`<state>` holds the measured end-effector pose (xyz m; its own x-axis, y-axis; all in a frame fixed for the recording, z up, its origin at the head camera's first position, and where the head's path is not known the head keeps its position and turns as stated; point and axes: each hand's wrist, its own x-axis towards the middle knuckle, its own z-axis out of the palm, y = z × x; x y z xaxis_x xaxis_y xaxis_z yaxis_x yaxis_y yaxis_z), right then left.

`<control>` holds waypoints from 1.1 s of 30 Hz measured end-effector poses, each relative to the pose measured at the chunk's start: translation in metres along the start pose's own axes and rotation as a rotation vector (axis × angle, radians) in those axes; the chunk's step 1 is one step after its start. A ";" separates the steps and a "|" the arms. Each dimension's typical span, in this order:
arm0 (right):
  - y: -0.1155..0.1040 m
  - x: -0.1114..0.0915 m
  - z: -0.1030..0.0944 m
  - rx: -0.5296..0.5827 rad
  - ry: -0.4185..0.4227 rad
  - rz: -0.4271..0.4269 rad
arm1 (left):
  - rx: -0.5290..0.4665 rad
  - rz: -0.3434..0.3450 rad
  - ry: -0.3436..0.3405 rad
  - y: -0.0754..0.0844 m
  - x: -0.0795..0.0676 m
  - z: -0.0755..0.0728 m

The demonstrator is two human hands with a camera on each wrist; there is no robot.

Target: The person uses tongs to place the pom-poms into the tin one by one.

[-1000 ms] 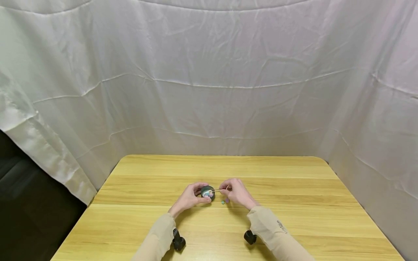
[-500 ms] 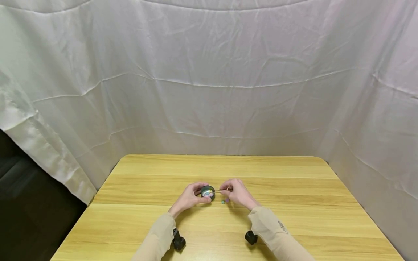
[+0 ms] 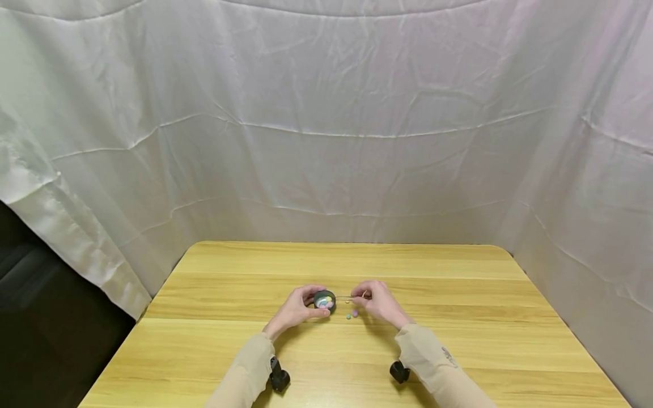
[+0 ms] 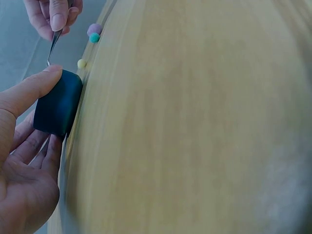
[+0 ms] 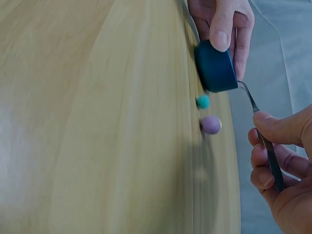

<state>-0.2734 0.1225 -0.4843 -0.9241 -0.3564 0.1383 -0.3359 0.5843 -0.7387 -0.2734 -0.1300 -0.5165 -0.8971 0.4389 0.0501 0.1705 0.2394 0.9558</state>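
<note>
A small dark blue-green bowl (image 3: 324, 293) stands on the table, gripped at its sides by my left hand (image 3: 296, 306), the thumb at the near rim. Inside it, in the head view, lie several small balls, among them a yellow ball (image 3: 329, 298) and pink ones. My right hand (image 3: 378, 302) pinches bent-tip tweezers (image 5: 273, 163) between thumb and fingers, tips pointing left beside the bowl's right rim. On the table below the tweezers are a purple ball (image 5: 211, 125), a teal ball (image 5: 203, 101) and a pale yellow ball (image 4: 82, 64).
The wooden table (image 3: 229, 345) has rounded far corners. White curtains (image 3: 357, 170) hang behind it and along both sides. A dark surface (image 3: 46, 317) shows at the lower left. Black wrist cameras (image 3: 280, 377) are fixed at both sleeves.
My right hand has drawn the tweezers rightward out of the bowl. A yellow ball, at the tweezer tips half a second ago, now lies inside the bowl. My left hand has stayed put.
</note>
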 end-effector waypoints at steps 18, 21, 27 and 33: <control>0.019 -0.003 -0.008 -0.035 0.026 0.054 | 0.009 -0.007 0.010 0.000 0.000 0.001; 0.019 -0.003 -0.008 -0.037 0.027 0.056 | 0.009 -0.007 0.007 0.000 0.000 0.001; 0.021 -0.003 -0.008 -0.050 0.031 0.067 | 0.017 0.001 0.010 -0.001 0.000 0.000; 0.020 -0.003 -0.008 -0.053 0.030 0.077 | 0.009 -0.004 0.013 -0.001 0.001 0.001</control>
<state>-0.2787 0.1414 -0.4946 -0.9522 -0.2876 0.1029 -0.2723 0.6468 -0.7123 -0.2738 -0.1293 -0.5181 -0.9031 0.4264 0.0505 0.1707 0.2487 0.9534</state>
